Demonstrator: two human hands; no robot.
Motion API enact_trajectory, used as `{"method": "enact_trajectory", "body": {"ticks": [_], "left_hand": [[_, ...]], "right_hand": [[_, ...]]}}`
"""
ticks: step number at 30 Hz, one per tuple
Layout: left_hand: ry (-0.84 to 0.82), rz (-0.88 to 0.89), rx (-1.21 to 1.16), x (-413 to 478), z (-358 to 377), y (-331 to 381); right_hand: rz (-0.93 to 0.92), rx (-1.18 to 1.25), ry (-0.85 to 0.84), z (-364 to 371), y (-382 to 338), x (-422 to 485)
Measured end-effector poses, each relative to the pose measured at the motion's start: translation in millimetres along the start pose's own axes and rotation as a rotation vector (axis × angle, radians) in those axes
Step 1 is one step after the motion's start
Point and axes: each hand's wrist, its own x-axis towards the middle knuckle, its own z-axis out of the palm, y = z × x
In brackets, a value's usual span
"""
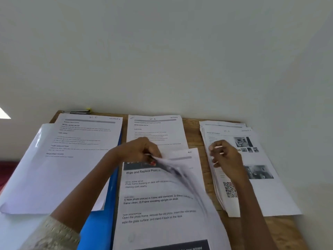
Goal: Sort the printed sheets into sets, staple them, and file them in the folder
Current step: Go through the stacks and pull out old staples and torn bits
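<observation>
Pinching a blurred white printed sheet [180, 175] off the paper stack [158, 204] right of the blue plastic folder [100, 222], the left hand [144, 150] presumably sorts it; the right hand [225, 157] hovers farther right, loosely curled, empty.

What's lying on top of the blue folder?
A printed set covers most of the blue folder; only its right strip shows. Whatever is inside it is hidden.

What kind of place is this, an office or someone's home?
Probably a paperwork desk; office or home, I cannot tell. A wooden table stands against a plain wall, stacks of printed sheets are laid out on it, and a blue folder lies partly under them.
</observation>
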Motion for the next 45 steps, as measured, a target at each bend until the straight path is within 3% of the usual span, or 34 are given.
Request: {"method": "enact_trajectory", "body": {"ticks": [3, 5, 9, 16, 21, 34, 39, 42, 45], "left_hand": [[0.096, 0.089, -0.066, -24.0, 7.7, 1.9], [0.109, 0.131, -0.081, -34.2, 10.2, 2.8], [0.132, 0.163, -0.078, -34.3, 12.2, 4.4], [0.144, 0.154, -0.102, -27.8, 16.0, 9.2], [0.144, 0.189, -0.133, -32.5, 17.6, 13.5], [0.130, 0.189, -0.083, -37.4, 21.3, 17.4], [0.146, 0.204, -0.054, -37.3, 21.4, 17.6], [0.144, 0.226, -0.038, -38.1, 20.6, 20.9], [0.148, 0.232, -0.019, -38.2, 19.5, 21.6]], "right_hand": [[0.034, -0.133, -0.315, 8.5, -0.9, 3.4], [0.047, -0.158, -0.379, 19.6, -0.1, 2.4], [0.156, -0.054, -0.361, 23.9, -10.8, -4.6], [0.096, -0.181, -0.368, 18.0, -10.2, -14.4], [0.217, -0.150, -0.347, 28.2, -2.1, -15.7], [0.155, -0.183, -0.259, 29.4, -4.4, -19.6], [0.031, -0.339, -0.137, 29.5, -7.6, -29.4], [-0.029, -0.213, -0.214, 27.7, -13.9, -35.6], [0.069, -0.154, -0.478, 25.3, -17.1, -36.8]]}}
